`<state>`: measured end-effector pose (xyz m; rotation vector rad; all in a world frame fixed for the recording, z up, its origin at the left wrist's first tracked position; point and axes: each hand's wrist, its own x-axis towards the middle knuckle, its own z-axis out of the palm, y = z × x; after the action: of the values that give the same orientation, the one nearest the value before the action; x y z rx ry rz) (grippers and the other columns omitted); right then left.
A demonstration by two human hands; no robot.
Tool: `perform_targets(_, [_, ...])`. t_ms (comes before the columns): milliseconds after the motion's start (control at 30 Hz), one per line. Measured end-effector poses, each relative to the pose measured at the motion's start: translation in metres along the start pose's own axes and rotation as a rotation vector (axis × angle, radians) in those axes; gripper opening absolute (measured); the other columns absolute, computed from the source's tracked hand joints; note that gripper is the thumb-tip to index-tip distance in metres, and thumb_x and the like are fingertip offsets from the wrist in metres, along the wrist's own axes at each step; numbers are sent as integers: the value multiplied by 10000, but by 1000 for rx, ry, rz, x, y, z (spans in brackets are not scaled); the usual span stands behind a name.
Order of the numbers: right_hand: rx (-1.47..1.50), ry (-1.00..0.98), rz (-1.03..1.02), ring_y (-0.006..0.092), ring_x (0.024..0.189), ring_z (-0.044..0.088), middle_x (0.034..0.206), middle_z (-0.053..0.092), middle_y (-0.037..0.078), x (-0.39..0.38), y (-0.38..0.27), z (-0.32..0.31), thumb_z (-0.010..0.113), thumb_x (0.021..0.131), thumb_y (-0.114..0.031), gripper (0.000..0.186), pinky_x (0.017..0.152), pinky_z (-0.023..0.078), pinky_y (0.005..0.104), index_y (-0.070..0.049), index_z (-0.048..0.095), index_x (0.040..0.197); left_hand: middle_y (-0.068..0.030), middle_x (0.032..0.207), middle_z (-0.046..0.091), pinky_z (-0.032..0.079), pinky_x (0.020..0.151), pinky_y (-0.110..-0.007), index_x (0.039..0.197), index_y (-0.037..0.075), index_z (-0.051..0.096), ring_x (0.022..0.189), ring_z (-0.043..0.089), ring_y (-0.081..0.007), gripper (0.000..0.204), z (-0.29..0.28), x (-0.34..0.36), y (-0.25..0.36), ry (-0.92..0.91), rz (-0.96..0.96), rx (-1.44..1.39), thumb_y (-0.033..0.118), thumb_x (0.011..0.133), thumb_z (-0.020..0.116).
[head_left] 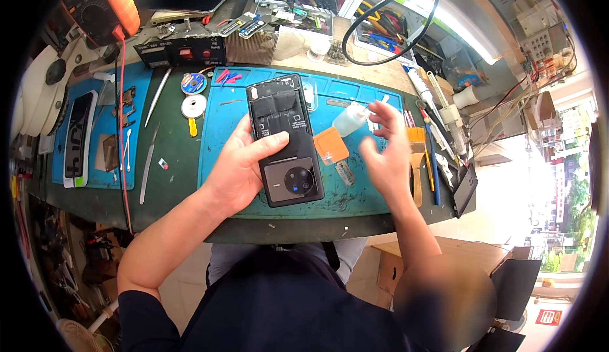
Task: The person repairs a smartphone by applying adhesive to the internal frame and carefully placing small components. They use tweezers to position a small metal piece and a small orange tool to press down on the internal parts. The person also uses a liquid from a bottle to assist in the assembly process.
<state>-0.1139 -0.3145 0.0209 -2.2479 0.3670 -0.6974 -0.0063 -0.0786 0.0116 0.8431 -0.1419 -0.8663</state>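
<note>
1. The phone is held up in the left hand, over the blue mat, a bit closer to the mat's left edge than its right. Its back faces up. Its camera circle is at the end by the mat's near edge.
2. The left fingers hold the phone. The thumb lies across the back, and the palm is at the left side. Most of the other fingers are hidden, so I cannot tell how they bend.
3. The right hand holds nothing that I can see. Its fingers are spread wide, by the mat's right edge. They are near a cloudy bottle; I cannot tell if they touch it.
4. An orange card and a thin metal piece lie right of the phone. A wide brush lies by the mat's right edge.
5. The phone should be stiff and not very heavy. Its smooth back may be slippery.
6. Its far end shows bare inside parts. They look easy to break, so don't press there.
7. The best hold is on the two long sides, near the camera end. A soft squeeze should do.
</note>
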Motion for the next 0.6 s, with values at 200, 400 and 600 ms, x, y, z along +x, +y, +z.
perform_targets(200, [510, -429, 487, 135, 797, 705, 980, 726, 75, -21, -40, -15, 601, 1084, -243, 282, 642, 542, 249, 17, 686, 1150, -129, 1308, 657, 567, 1023, -393, 1427, 24, 443, 1187, 671, -207, 524, 2, -5, -5, -22, 15, 55, 53, 973, 704])
perform_targets(400, [694, -514, 545, 100, 757, 678, 922, 716, 34, -23, -36, 4, 689, 1034, -184, 191, 627, 515, 224, -2, 719, 1087, -113, 1325, 634, 532, 1054, -363, 1466, -2, 411, 1211, 639, -183, 611, 3, -4, -8, -29, 104, 150, 29, 953, 742])
perform_targets(600, [678, -501, 464, 61, 753, 663, 912, 719, 7, -30, -30, 12, 717, 1026, -216, 212, 614, 498, 203, -13, 726, 1088, -111, 1330, 644, 555, 1025, -355, 1498, 18, 372, 1186, 671, -189, 652, 1, -4, -13, -29, 193, 292, -22, 944, 715])
